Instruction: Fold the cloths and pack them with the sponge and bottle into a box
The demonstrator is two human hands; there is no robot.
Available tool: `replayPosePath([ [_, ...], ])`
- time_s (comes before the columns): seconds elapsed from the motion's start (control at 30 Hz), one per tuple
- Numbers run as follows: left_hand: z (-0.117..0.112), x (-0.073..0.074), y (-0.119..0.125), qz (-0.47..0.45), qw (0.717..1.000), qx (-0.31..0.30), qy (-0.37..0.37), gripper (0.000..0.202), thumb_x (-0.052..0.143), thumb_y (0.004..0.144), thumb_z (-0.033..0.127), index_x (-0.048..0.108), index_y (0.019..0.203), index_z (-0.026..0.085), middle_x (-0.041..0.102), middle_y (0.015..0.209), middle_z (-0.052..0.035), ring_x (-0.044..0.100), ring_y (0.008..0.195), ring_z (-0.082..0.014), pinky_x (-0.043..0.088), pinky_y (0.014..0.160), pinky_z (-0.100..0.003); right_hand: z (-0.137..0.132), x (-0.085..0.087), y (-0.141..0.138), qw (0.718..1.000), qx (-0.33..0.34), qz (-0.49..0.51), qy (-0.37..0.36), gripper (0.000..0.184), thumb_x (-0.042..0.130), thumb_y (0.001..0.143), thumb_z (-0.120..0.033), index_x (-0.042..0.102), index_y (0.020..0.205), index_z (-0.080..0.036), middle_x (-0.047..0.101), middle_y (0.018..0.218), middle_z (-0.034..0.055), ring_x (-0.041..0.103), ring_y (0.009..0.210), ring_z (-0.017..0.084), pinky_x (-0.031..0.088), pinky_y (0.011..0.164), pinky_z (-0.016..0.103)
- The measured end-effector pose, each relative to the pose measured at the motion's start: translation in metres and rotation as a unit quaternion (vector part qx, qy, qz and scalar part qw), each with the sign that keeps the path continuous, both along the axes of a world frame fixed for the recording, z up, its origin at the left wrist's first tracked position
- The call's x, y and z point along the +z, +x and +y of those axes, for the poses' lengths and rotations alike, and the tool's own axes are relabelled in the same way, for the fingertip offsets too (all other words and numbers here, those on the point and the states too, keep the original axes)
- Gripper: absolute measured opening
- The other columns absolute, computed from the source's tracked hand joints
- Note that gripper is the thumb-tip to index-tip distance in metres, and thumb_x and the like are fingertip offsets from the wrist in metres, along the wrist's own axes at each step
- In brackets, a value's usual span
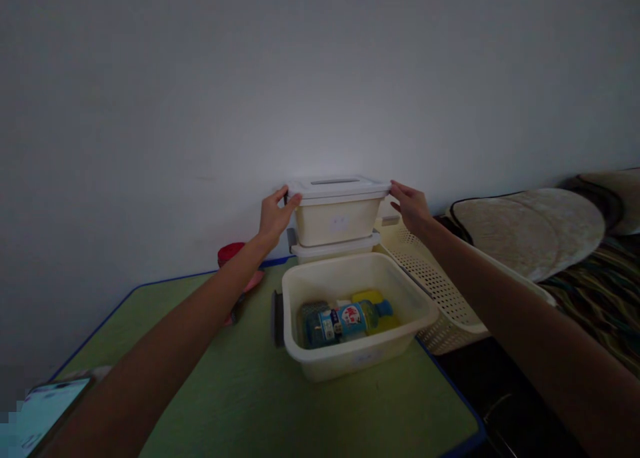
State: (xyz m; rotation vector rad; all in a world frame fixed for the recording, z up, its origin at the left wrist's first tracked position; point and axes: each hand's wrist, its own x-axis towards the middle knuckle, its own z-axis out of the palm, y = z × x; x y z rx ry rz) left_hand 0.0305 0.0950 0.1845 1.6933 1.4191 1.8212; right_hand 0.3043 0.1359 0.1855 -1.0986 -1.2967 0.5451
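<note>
Both of my hands are at a lidded white storage box (337,222), which sits on top of another lidded box (335,250) by the wall. My left hand (277,216) pinches the left end of its white lid (340,187), with the thumb at the front corner. At the right end of that lid, my right hand (410,206) grips the edge with its fingertips. In front of the stack stands an open cream bin (360,268). Inside it lie a blue-labelled bottle (345,319), something yellow (367,297) and a dark grey item (315,307).
A cream perforated basket (425,271) stands to the right, partly behind my right arm. Red items (231,251) lie behind my left forearm on the green table (240,391). A phone (53,408) is at lower left. Cushions (530,231) lie at far right.
</note>
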Motion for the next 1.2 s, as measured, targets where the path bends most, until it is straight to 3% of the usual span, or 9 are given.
replayPosePath([
  [0.13,-0.005,-0.002,0.001,-0.004,1.000,-0.009,0.016,0.042,0.060,0.078,0.027,0.057,0.116,0.010,0.057,0.125,-0.0111,0.049,0.119,-0.0198,0.035,0.103,-0.034,-0.008,0.003,0.000,1.000,0.002,0.010,0.013,0.041,0.051,0.081,-0.035,0.055,0.119,-0.020,0.048,0.133,0.0081,0.046,0.118,0.019,0.044,0.090,0.036],
  [0.37,-0.016,-0.002,-0.003,-0.018,0.997,-0.025,0.070,0.044,0.061,0.079,0.026,0.055,0.119,0.010,0.051,0.130,-0.0121,0.046,0.123,-0.0193,0.031,0.106,-0.034,-0.031,0.009,-0.002,0.999,0.000,0.033,0.040,0.044,0.052,0.080,-0.038,0.055,0.120,-0.021,0.052,0.129,0.0073,0.049,0.116,0.019,0.044,0.090,0.035],
  [0.57,-0.055,-0.016,-0.006,0.002,0.996,-0.018,0.088,0.046,0.061,0.079,0.024,0.052,0.124,0.018,0.048,0.134,-0.0054,0.037,0.129,-0.0179,0.028,0.108,-0.036,-0.068,0.003,-0.005,0.993,0.015,0.084,0.081,0.046,0.059,0.075,-0.034,0.057,0.118,-0.019,0.058,0.122,0.0062,0.053,0.113,0.019,0.042,0.095,0.037],
  [0.8,-0.118,-0.052,-0.009,-0.034,0.996,-0.040,0.068,0.053,0.065,0.077,0.032,0.049,0.127,0.027,0.042,0.139,-0.0027,0.034,0.130,-0.0248,0.035,0.104,-0.043,-0.122,-0.028,-0.007,0.986,0.010,0.107,0.130,0.044,0.068,0.067,-0.036,0.063,0.109,-0.021,0.062,0.117,0.0048,0.055,0.111,0.021,0.039,0.101,0.041],
  [0.9,-0.134,-0.066,-0.010,-0.061,0.991,-0.064,0.099,0.056,0.070,0.072,0.032,0.051,0.124,0.029,0.044,0.138,-0.0023,0.034,0.130,-0.0260,0.038,0.102,-0.043,-0.138,-0.047,-0.004,0.983,0.010,0.115,0.145,0.040,0.072,0.065,-0.036,0.066,0.102,-0.023,0.065,0.111,0.0026,0.057,0.108,0.021,0.040,0.101,0.041],
  [1.03,-0.153,-0.078,-0.009,-0.055,0.990,-0.068,0.110,0.056,0.071,0.071,0.029,0.051,0.123,0.030,0.050,0.132,-0.0017,0.036,0.129,-0.0245,0.030,0.108,-0.044,-0.154,-0.072,0.000,0.985,-0.021,0.108,0.131,0.037,0.072,0.066,-0.038,0.067,0.100,-0.024,0.067,0.106,0.0019,0.059,0.105,0.022,0.043,0.098,0.041],
  [1.2,-0.171,-0.091,-0.007,-0.016,0.992,-0.058,0.113,0.055,0.072,0.070,0.028,0.053,0.122,0.030,0.052,0.131,-0.0021,0.037,0.128,-0.0244,0.028,0.109,-0.044,-0.178,-0.091,0.003,0.991,-0.061,0.073,0.093,0.036,0.072,0.067,-0.036,0.067,0.101,-0.024,0.067,0.105,0.0028,0.060,0.104,0.024,0.045,0.096,0.041],
])
